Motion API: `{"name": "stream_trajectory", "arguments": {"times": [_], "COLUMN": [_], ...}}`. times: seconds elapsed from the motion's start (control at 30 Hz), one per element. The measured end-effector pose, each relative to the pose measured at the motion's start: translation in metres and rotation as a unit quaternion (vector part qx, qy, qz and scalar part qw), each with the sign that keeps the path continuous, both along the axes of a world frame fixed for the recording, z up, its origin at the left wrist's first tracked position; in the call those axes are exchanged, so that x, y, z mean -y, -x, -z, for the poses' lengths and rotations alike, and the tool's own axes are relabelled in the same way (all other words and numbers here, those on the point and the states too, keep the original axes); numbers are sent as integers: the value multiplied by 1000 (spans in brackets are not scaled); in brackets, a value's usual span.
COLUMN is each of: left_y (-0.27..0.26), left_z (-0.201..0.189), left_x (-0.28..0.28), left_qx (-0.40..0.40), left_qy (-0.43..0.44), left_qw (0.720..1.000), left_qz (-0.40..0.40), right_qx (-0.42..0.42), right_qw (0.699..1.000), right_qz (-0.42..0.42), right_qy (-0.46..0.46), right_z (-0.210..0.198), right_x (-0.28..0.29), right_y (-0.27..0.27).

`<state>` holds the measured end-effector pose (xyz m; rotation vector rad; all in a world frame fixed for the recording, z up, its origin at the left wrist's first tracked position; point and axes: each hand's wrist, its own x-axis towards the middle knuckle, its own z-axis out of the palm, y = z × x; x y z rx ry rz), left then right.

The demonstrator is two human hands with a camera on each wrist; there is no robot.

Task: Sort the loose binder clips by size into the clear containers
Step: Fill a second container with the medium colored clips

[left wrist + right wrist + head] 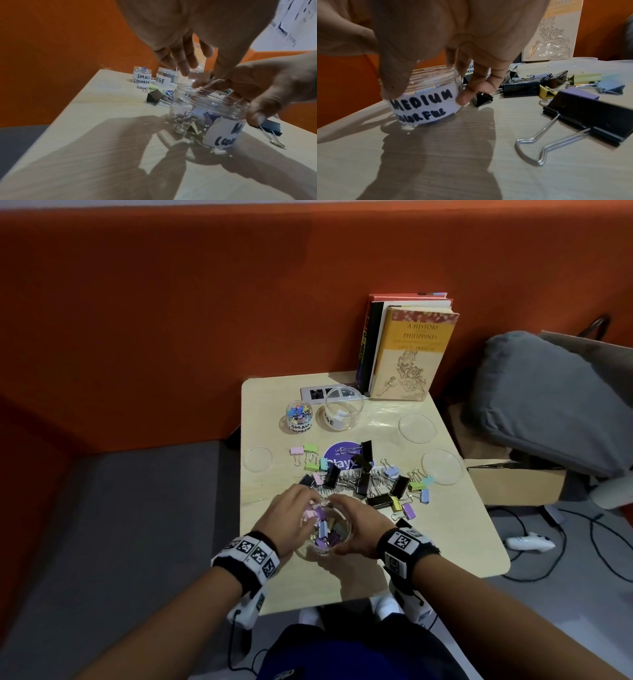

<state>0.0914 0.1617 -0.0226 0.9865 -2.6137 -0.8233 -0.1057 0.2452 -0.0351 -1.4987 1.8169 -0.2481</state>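
Observation:
A clear jar point(327, 534) point(205, 108) labelled MEDIUM COLORFUL point(426, 100) stands near the table's front edge, holding several pastel clips. My right hand point(359, 525) point(257, 88) point(428, 54) grips the jar's side, thumb on one side and fingers on the other. My left hand point(291, 508) point(181, 56) hovers over the jar's mouth with fingers hanging straight; I see nothing in them. Loose black and pastel binder clips point(370, 481) lie in a pile beyond the jar. The SMALL jar point(299, 416) point(142, 75) holds tiny clips. The LARGE jar point(343, 412) point(165, 78) looks empty.
Three clear lids point(258, 459) point(417, 429) point(442, 467) lie on the pale table point(445, 535). A big black clip point(590, 119) lies just right of the jar. Books point(407, 350) stand at the back. A grey cushion point(548, 398) and cardboard box point(513, 481) sit to the right.

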Motion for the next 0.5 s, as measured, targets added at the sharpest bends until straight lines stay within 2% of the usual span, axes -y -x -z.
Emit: {"name": "stream_trajectory", "arguments": {"times": [0.1,0.23,0.33,0.5], "left_y": [10,6,1,5], "left_z": [-4,-4,-1,2], "left_x": [-6,3,23,68], "left_qx": [38,36,54,140], "left_qy": [-9,-2,19,51], "left_qw": [999,999,998,987], "left_qz": [19,9,-20,-55], "right_qx": [-1,-5,0,-3], "right_qw": [1000,1000,1000,998], "right_qz": [2,6,25,55], "right_qy": [-2,0,0,-2], "right_z": [0,-2,-6,-13], "right_x": [0,-3,-7,-10], "right_y": [0,3,10,21]}}
